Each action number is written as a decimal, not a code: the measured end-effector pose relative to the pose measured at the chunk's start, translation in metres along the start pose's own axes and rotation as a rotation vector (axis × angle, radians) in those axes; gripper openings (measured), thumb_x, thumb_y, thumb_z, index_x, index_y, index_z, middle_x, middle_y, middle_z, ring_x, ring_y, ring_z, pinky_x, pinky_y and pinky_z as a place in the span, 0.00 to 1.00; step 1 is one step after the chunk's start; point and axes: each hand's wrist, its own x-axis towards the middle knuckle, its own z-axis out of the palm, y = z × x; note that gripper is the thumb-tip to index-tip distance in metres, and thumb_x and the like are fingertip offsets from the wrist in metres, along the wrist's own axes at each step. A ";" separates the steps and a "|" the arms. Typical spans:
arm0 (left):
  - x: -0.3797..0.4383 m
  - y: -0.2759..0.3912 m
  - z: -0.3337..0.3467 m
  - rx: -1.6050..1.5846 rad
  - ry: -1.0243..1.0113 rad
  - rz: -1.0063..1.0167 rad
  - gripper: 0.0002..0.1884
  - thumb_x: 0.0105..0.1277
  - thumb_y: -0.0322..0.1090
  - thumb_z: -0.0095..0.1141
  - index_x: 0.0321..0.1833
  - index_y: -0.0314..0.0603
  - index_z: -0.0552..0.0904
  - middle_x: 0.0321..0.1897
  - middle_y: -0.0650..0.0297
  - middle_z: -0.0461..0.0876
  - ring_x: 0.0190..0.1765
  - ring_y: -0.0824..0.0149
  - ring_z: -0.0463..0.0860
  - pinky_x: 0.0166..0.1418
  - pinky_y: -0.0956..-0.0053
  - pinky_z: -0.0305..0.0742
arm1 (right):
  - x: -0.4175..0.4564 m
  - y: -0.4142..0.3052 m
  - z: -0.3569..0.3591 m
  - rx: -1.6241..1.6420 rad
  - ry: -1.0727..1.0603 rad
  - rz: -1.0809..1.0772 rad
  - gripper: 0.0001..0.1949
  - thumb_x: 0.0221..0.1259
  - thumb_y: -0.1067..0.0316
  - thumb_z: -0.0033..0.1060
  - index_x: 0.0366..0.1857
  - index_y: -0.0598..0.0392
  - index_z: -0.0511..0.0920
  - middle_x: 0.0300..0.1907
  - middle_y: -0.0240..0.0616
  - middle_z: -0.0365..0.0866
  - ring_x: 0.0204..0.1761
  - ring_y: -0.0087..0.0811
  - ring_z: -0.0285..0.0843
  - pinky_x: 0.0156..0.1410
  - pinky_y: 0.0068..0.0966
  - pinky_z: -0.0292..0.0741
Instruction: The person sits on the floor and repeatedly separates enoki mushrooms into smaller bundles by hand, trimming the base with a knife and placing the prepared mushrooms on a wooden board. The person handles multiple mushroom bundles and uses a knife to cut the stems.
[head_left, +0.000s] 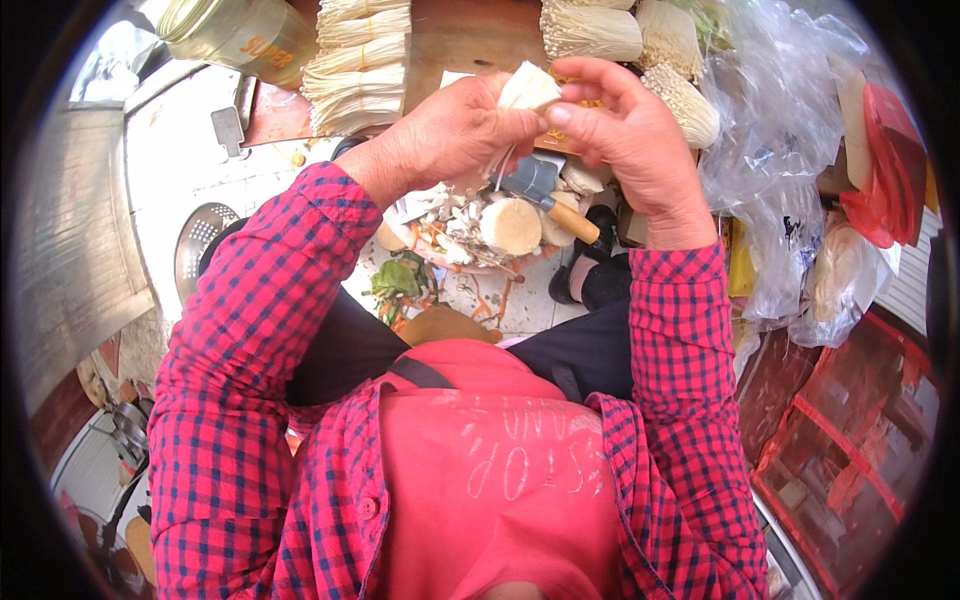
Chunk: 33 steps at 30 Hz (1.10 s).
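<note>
My left hand (480, 112) grips a small pale bundle (529, 87), apparently enoki mushrooms, with thin white strands hanging below the fingers. Beside the bundle's right end is my right hand (615, 112), thumb and fingertips close to it and spread apart. Something yellow shows between those fingers, but I cannot tell whether it is a band or print on the box behind. Below both hands, a cleaver (536, 180) with a wooden handle rests on a heap of mushroom trimmings (450, 217). A round, pale cut-off mushroom base (511, 226) lies in that heap.
Banded enoki bundles (360, 67) are stacked at the back left, with more bundles (592, 34) at the back right. A bucket (247, 41) stands far left, near a perforated metal colander (204, 232). Clear plastic bags (780, 150) crowd the right. Vegetable scraps (397, 281) litter the tiled floor.
</note>
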 end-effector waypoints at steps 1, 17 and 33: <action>-0.001 -0.002 0.001 -0.035 -0.038 0.004 0.15 0.72 0.42 0.54 0.51 0.39 0.76 0.32 0.68 0.77 0.33 0.77 0.78 0.40 0.79 0.77 | -0.002 -0.001 0.004 0.040 -0.044 0.017 0.24 0.56 0.65 0.73 0.55 0.61 0.76 0.38 0.31 0.82 0.36 0.17 0.77 0.39 0.14 0.75; -0.001 -0.008 0.024 0.587 0.095 0.042 0.20 0.64 0.40 0.63 0.55 0.37 0.78 0.34 0.64 0.82 0.35 0.76 0.79 0.41 0.78 0.76 | -0.013 0.021 0.004 0.148 -0.037 0.057 0.10 0.56 0.70 0.69 0.41 0.60 0.82 0.27 0.25 0.78 0.26 0.12 0.71 0.28 0.12 0.68; 0.020 0.019 0.000 -0.311 0.284 0.038 0.10 0.66 0.34 0.59 0.41 0.32 0.78 0.26 0.63 0.77 0.24 0.73 0.77 0.27 0.77 0.76 | 0.010 0.037 -0.078 0.130 0.401 0.106 0.13 0.60 0.62 0.68 0.44 0.57 0.83 0.30 0.28 0.81 0.24 0.14 0.72 0.27 0.12 0.67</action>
